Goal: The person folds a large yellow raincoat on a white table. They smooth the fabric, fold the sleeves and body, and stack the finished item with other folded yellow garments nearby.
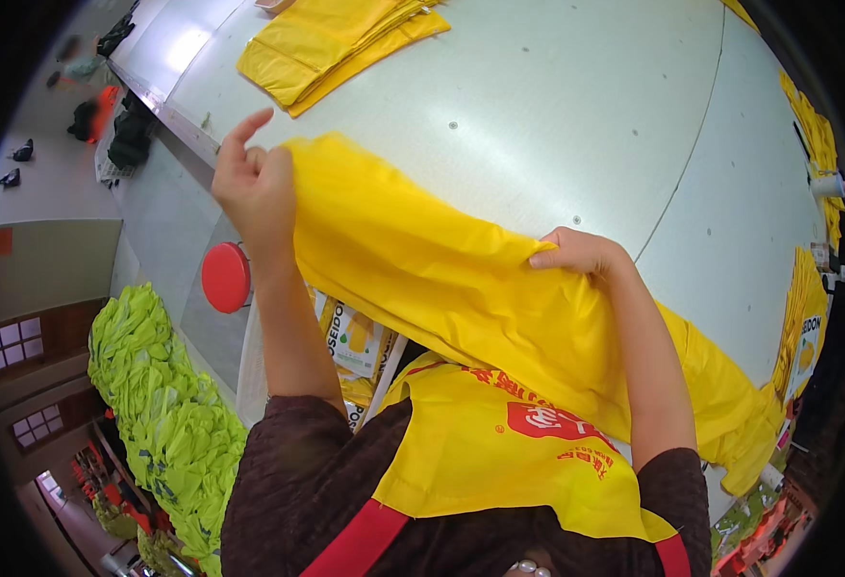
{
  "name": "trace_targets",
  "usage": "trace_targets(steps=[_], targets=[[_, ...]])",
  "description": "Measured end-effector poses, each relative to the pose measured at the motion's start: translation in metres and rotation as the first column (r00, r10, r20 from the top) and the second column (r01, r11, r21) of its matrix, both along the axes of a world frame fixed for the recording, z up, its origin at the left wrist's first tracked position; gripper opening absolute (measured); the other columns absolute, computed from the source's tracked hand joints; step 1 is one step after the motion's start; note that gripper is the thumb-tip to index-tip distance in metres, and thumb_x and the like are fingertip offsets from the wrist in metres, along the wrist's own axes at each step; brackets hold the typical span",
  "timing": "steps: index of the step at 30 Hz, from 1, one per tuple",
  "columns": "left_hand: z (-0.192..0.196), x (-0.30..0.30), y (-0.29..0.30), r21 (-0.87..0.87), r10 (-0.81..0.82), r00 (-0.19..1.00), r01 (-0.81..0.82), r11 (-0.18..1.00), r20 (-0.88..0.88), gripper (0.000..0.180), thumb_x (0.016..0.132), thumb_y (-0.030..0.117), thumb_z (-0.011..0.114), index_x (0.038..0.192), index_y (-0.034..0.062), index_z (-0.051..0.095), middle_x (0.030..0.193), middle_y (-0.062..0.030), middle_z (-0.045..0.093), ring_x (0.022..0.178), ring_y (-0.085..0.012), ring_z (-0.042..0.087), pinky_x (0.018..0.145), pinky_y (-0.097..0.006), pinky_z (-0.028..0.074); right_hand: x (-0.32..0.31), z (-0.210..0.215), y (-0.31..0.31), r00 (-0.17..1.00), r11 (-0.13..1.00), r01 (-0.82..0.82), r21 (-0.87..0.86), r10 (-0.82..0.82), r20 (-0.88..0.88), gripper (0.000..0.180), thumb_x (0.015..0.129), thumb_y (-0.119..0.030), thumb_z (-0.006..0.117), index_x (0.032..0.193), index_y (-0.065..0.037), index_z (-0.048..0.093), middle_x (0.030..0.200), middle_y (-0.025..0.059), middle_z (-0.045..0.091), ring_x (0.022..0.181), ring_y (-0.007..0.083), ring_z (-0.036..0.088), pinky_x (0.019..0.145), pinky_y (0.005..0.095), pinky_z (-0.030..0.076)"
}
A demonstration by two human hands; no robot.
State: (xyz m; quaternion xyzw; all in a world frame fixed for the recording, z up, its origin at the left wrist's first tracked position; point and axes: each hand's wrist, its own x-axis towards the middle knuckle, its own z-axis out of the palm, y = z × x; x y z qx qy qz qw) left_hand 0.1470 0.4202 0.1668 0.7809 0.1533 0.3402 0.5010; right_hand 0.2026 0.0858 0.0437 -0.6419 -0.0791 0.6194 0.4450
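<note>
A long yellow rain garment [422,240] stretches between my hands above the near edge of the table. At its left end, my left hand [254,183] grips it with the fingers curled and the index finger sticking up. My right hand [581,255] pinches the upper edge nearer the middle, thumb on top and the other fingers mostly hidden by the cloth. The far right part of the garment droops past my right forearm towards the table's right side. I cannot tell which kind of rainwear it is.
Folded yellow pieces [336,48] lie at the back of the pale table [528,125]. More yellow stacks [797,317] are along the right edge. On the left are a red round stool [226,277] and a heap of lime-green garments [158,404]. Printed packages [350,337] sit below my left forearm.
</note>
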Motion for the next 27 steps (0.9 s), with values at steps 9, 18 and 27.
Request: trace_targets(steps=[9, 18, 27], targets=[[-0.122, -0.026, 0.088, 0.383, 0.235, 0.749, 0.027, 0.924, -0.62, 0.062, 0.076, 0.042, 0.065, 0.114, -0.005, 0.052, 0.111, -0.0247, 0.055, 0.099, -0.0335, 0.055, 0.086, -0.038, 0.042, 0.032, 0.009, 0.049, 0.861, 0.979, -0.051, -0.195, 0.142, 0.488, 0.058, 0.072, -0.045, 0.065, 0.112, -0.005, 0.057, 0.103, 0.0103, 0.061, 0.096, 0.0189, 0.056, 0.084, 0.0292, 0.043], [-0.128, -0.089, 0.066, -0.087, -0.069, 0.514, -0.011, 0.996, -0.855, 0.059, 0.069, 0.027, 0.073, 0.11, -0.0092, 0.051, 0.101, -0.0178, 0.061, 0.089, -0.0217, 0.061, 0.078, -0.03, 0.046, 0.043, -0.014, 0.164, 0.716, 0.987, -0.103, -0.126, 0.162, 0.679, 0.065, 0.067, -0.043, 0.068, 0.113, 0.0, 0.055, 0.109, 0.0159, 0.058, 0.098, 0.0275, 0.056, 0.085, 0.0329, 0.045], [-0.131, -0.106, 0.086, -0.749, -0.472, 0.859, 0.176, 0.639, -0.201, 0.042, 0.073, -0.001, 0.062, 0.113, -0.0047, 0.05, 0.105, -0.0119, 0.06, 0.093, -0.0198, 0.06, 0.083, -0.031, 0.047, 0.034, 0.047, 0.16, 0.994, 0.993, -0.108, 0.04, 0.107, 0.019, 0.042, 0.076, -0.015, 0.061, 0.115, -0.002, 0.053, 0.106, 0.0103, 0.06, 0.093, 0.0189, 0.059, 0.081, 0.0319, 0.048]])
